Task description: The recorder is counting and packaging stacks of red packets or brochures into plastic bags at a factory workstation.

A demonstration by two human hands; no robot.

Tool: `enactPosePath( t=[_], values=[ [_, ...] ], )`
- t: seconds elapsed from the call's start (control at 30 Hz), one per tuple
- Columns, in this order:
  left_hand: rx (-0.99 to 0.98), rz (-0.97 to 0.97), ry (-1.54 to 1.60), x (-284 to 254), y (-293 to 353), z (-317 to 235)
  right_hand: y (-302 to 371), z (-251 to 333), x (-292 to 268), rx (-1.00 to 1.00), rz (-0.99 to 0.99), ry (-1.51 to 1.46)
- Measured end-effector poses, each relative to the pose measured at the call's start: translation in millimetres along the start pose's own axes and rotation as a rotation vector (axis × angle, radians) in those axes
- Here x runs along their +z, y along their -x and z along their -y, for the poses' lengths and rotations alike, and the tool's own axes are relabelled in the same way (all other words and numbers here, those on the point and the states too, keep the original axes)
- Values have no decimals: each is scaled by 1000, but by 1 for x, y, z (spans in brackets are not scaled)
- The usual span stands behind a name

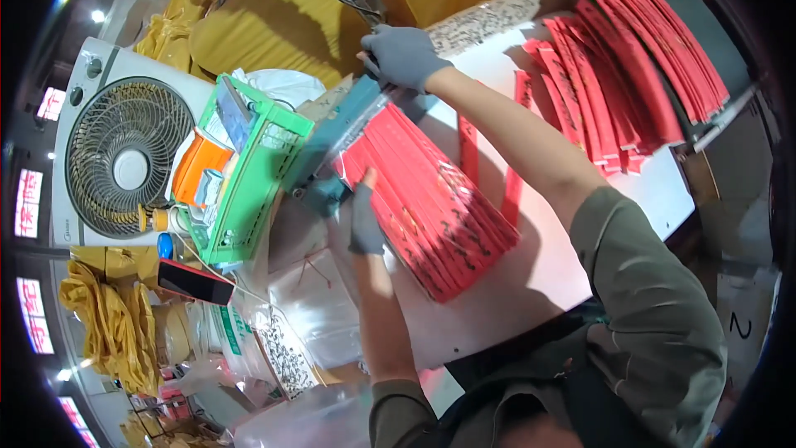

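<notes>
Bundle: glossy clear film over smooth, paper-like red strips. Gloves: matt grey cloth. Sleeve: soft, matt woven cloth. Tabletop: smooth, faintly reflective. Basket: moulded green plastic, low sheen. Fan housing: smooth white plastic. Sacks: wrinkled, glossy yellow plastic film

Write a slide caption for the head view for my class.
Gloved left hand on a bagged red bundle, gloved right hand at the far end of a teal device.

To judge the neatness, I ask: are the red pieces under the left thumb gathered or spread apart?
Gathered: the red pieces lie close side by side, with the left hand at their edge.
</notes>
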State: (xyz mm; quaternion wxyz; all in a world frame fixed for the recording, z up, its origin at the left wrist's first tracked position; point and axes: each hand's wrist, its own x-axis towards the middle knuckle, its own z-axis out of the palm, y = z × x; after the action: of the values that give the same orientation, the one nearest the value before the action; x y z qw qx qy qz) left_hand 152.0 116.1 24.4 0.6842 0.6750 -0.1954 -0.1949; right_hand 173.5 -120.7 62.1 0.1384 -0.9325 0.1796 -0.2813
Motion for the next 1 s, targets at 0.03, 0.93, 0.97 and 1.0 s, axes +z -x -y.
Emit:
enactPosePath(
  t=[0.03,0.93,0.97,1.0],
  values=[
    [50,-30,-1,10,1,2,1,-11,-3,12,13,19],
    [590,206,-515,224,29,61,202,-157,-216,162,50,86],
    [585,239,-544,228,26,62,203,-139,-212,170,33,55],
    [567,249,-536,231,23,63,203,-149,-203,179,8,103]
  ],
)
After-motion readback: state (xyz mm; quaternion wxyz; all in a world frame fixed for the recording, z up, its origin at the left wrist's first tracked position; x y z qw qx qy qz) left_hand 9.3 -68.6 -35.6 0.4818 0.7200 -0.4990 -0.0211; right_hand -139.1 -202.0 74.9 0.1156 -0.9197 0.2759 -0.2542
